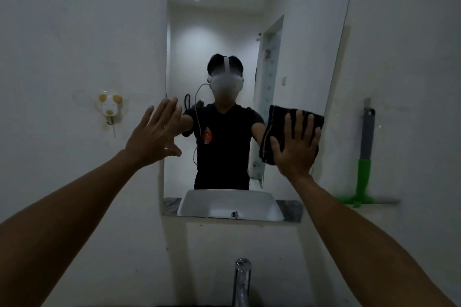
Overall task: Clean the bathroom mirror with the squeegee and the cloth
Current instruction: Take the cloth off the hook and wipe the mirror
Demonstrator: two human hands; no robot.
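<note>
A frameless rectangular mirror (294,32) hangs on the white wall ahead. My right hand (295,147) lies flat with fingers spread, pressing a dark folded cloth (277,129) against the glass near the mirror's right edge. My left hand (154,136) is raised with fingers apart at the mirror's left edge, holding nothing. The squeegee (364,157), with a grey shaft, green grip and green crossbar, hangs on the wall right of the mirror, away from both hands.
A chrome tap (241,281) rises at the bottom centre below the mirror. A small white and yellow animal-shaped hook (109,106) sticks to the wall on the left. The mirror reflects a person, a white basin and a doorway.
</note>
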